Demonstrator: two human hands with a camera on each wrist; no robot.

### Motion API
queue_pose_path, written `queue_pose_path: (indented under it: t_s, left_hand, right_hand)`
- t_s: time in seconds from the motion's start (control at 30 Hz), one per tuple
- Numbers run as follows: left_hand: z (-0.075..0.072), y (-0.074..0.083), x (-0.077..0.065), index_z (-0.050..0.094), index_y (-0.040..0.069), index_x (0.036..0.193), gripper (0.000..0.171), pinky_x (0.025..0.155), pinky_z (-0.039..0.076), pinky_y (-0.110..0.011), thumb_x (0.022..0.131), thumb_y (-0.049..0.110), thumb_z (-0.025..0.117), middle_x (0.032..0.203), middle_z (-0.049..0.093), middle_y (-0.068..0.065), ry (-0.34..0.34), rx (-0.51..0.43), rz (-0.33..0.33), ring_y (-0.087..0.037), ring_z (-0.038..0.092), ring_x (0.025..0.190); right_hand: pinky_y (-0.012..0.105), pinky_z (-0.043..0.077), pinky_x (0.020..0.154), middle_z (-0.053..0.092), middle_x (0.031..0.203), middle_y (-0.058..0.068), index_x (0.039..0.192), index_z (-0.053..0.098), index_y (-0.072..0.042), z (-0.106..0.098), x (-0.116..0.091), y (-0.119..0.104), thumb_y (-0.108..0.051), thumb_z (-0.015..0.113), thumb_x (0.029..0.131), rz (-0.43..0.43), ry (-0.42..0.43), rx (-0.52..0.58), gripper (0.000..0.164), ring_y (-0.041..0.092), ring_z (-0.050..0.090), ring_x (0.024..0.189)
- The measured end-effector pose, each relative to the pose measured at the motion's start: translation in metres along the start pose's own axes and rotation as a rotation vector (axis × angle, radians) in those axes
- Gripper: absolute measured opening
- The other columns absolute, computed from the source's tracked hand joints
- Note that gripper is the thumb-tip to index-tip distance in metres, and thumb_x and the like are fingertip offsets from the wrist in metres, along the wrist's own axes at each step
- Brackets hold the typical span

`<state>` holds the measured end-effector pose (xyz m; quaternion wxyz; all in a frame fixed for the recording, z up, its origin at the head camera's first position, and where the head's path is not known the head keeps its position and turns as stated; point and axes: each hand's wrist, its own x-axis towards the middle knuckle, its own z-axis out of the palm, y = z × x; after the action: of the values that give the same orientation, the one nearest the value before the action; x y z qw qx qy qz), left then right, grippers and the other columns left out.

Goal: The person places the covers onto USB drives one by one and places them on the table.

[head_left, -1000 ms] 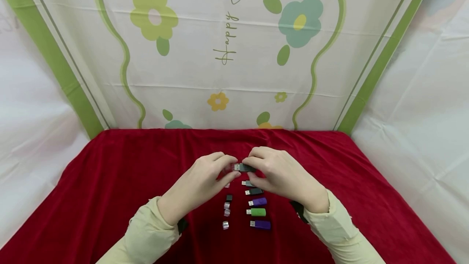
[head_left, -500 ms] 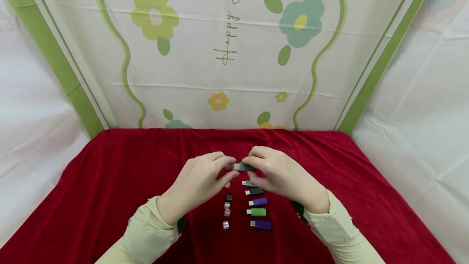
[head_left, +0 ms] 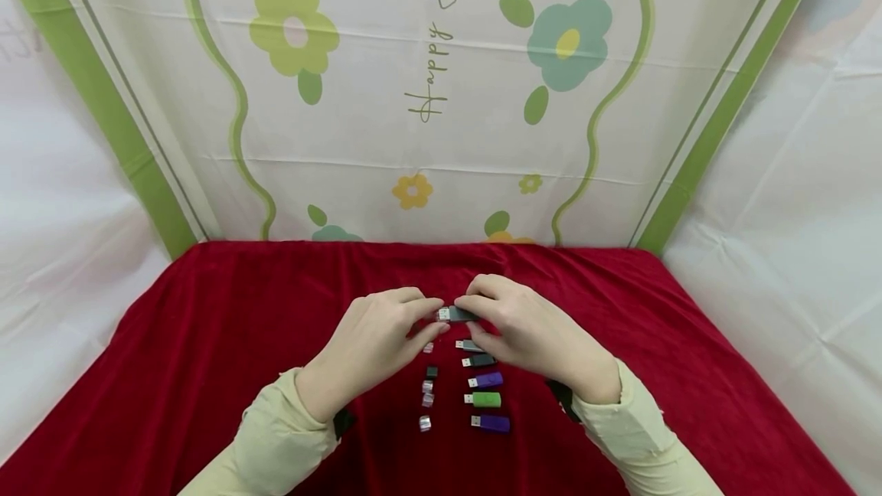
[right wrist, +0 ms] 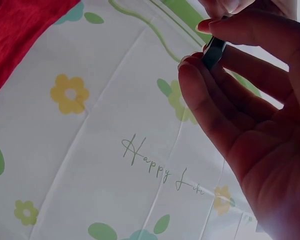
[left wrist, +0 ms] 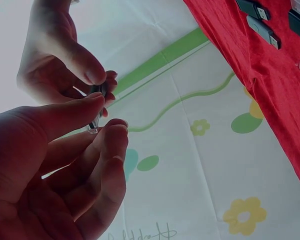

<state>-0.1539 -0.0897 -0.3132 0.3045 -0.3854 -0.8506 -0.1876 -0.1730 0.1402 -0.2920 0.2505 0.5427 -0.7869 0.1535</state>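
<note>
Just below the centre of the head view I've got the dark grey USB stick (head_left: 463, 314), pinched between thumb and fingers of the right hand (head_left: 527, 327), metal plug facing frame left, and there's the left hand (head_left: 372, 334) pinching what looks like a clear cap (left wrist: 92, 131) at that plug end. Cap work, I'd say; going on or coming off, I can't tell. Either way, the next move calls for a straight push or pull along the stick, no twisting. Lower middle of the frame, other USB sticks (head_left: 486, 399) lie in a column, with small loose caps (head_left: 425, 423) to their left, on the red cloth (head_left: 207, 312). Now the writing: "Happy Life" on the backdrop (head_left: 427, 148), readable from my right wrist view, sideways and cut off at the top edge in the head view. No brand reads on any stick.
</note>
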Motion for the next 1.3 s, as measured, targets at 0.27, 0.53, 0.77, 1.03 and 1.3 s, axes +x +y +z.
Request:
queue_pose_path:
  t_s: [0.27,0.53,0.77,1.03,1.3]
  left_hand:
    - [-0.0009,0.0004,-0.0005,0.077,0.008,0.097,0.021,0.049,0.044,-0.019,0.080,0.019,0.084,0.084,0.068,0.002,0.003,-0.004,-0.001,-0.007,0.057,0.061]
    - [-0.0026,0.0007,0.0004,0.077,0.010,0.095,0.018,0.048,0.042,-0.017,0.081,0.019,0.083,0.081,0.066,0.004,0.006,-0.004,-0.002,-0.004,0.053,0.059]
    - [-0.0038,0.0011,0.0009,0.076,0.010,0.093,0.017,0.047,0.042,-0.018,0.080,0.017,0.084,0.079,0.065,0.004,0.017,-0.007,0.009,-0.004,0.051,0.058]
    - [-0.0028,0.0007,0.0004,0.075,0.007,0.091,0.017,0.049,0.044,-0.019,0.080,0.016,0.084,0.077,0.064,0.002,0.033,-0.007,0.027,-0.006,0.053,0.057]
    - [-0.0028,0.0011,0.0016,0.075,0.008,0.089,0.014,0.049,0.044,-0.020,0.080,0.015,0.084,0.075,0.063,0.003,0.045,0.006,0.048,-0.006,0.052,0.057]
  right_hand:
    - [0.019,0.047,0.070,0.056,0.094,0.002,0.101,0.069,-0.002,0.0001,0.0002,-0.0017,0.004,0.074,0.081,0.015,-0.015,0.018,0.021,0.011,0.052,0.077]
    - [0.021,0.049,0.076,0.057,0.098,0.004,0.104,0.069,-0.001,-0.0007,0.0020,-0.0034,0.008,0.073,0.081,0.017,-0.010,-0.005,0.025,0.014,0.054,0.085]
    - [0.024,0.050,0.084,0.059,0.102,0.006,0.106,0.067,0.002,-0.0003,0.0023,-0.0034,0.010,0.072,0.080,0.012,-0.005,-0.026,0.028,0.017,0.057,0.093]
    - [0.024,0.049,0.083,0.058,0.102,0.006,0.107,0.066,0.000,0.0016,0.0026,-0.0040,0.012,0.069,0.080,0.017,-0.032,-0.049,0.030,0.017,0.056,0.093]
    - [0.023,0.050,0.080,0.058,0.102,0.007,0.108,0.066,-0.001,0.0023,0.0019,-0.0045,0.015,0.066,0.077,0.022,-0.043,-0.082,0.034,0.018,0.056,0.091]
